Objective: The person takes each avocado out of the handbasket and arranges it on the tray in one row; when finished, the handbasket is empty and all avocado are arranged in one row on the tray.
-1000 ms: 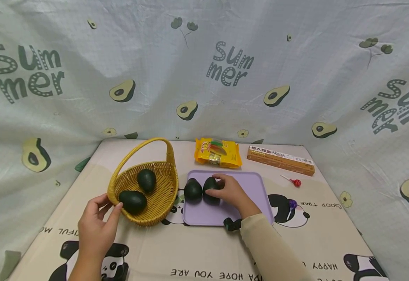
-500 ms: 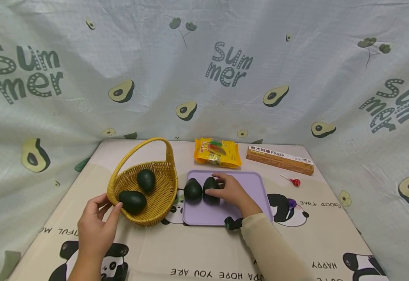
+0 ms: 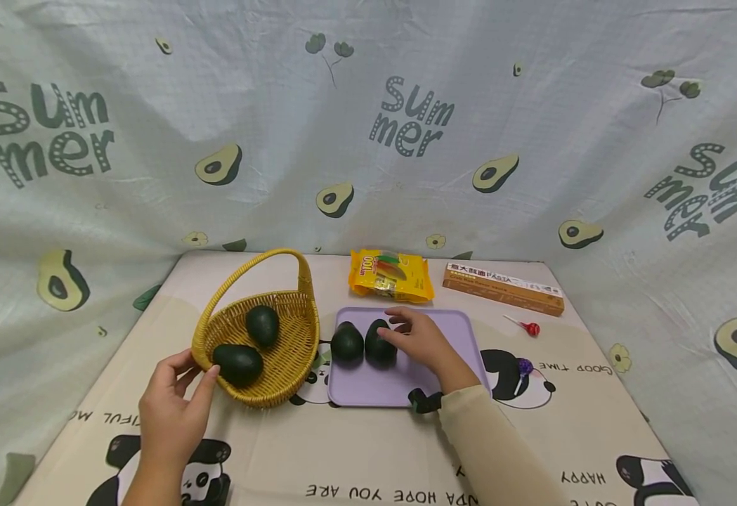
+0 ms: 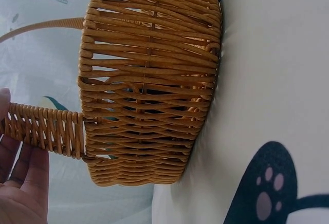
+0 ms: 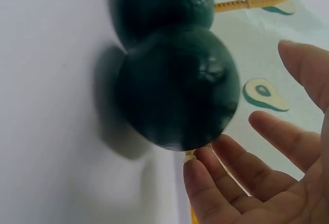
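My left hand (image 3: 173, 402) pinches the base of the handle of a yellow wicker basket (image 3: 292, 369); in the left wrist view, thumb and fingers lie on either side of the woven handle (image 4: 49, 129). Inside the basket are two dark green avocados, one (image 3: 263, 326) behind the other (image 3: 238, 365). Two more stand side by side on a lilac tray (image 3: 453, 327): a left avocado (image 3: 346, 344) and a right avocado (image 3: 381, 346). My right hand (image 3: 420, 341) is beside the right one, thumb and fingers spread apart. The right wrist view has that avocado (image 5: 177, 88) outside the loosely bent fingers.
Behind the tray lies a yellow snack packet (image 3: 392, 275), with a long pasta box (image 3: 503, 288) to its right. A red lollipop (image 3: 532, 329) and a purple lollipop (image 3: 525, 366) lie right of the tray. A printed curtain (image 3: 368, 126) hangs behind the table.
My right hand has let go of the right avocado, its thumb lifting and the hand shifting slightly right. The avocado stays on the tray. My left hand keeps its hold on the basket.
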A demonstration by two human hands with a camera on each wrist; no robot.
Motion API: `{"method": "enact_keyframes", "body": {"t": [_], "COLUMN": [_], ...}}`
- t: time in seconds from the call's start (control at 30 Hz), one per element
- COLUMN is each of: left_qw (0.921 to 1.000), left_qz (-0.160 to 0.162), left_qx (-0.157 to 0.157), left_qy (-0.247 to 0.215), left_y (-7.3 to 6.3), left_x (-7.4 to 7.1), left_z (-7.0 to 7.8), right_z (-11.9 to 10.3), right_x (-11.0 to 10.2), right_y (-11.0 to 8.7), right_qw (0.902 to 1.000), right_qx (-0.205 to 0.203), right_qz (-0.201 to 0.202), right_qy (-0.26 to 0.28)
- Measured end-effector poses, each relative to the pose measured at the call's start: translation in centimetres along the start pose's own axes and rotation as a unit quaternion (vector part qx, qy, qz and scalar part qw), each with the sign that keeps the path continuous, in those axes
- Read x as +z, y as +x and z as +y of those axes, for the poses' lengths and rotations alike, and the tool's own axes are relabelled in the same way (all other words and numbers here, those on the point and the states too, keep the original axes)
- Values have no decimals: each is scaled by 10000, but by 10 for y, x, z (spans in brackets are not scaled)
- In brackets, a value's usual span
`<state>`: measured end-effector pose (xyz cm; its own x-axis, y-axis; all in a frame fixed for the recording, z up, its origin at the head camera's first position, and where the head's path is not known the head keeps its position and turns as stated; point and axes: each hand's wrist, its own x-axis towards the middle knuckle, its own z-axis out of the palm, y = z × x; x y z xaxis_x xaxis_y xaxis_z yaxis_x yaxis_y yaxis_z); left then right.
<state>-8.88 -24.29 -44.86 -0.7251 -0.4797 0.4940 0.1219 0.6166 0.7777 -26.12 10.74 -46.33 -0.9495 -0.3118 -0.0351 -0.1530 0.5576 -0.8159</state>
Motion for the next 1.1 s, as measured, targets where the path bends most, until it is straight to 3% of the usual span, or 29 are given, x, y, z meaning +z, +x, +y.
{"method": "enact_keyframes", "body": {"t": [0.47,0.7,1.1], "left_qw": [9999,9999,9998], "left_qz": [-40,-74,-144], "left_qx": [110,50,89], "left_qy": [98,108,50], "left_y": [0,-1,0], "left_x": [-1,0,-1], "left_z": [-4,-3,-3], "right_z": [-23,-36,-61], "right_x": [-4,5,25], "right_y": [-6,-3,5], "right_qw": [9980,9937,9925], "right_qx": [-382,-569,-899], "right_qz": [263,-76,-559], "right_qy": [422,961,616]}}
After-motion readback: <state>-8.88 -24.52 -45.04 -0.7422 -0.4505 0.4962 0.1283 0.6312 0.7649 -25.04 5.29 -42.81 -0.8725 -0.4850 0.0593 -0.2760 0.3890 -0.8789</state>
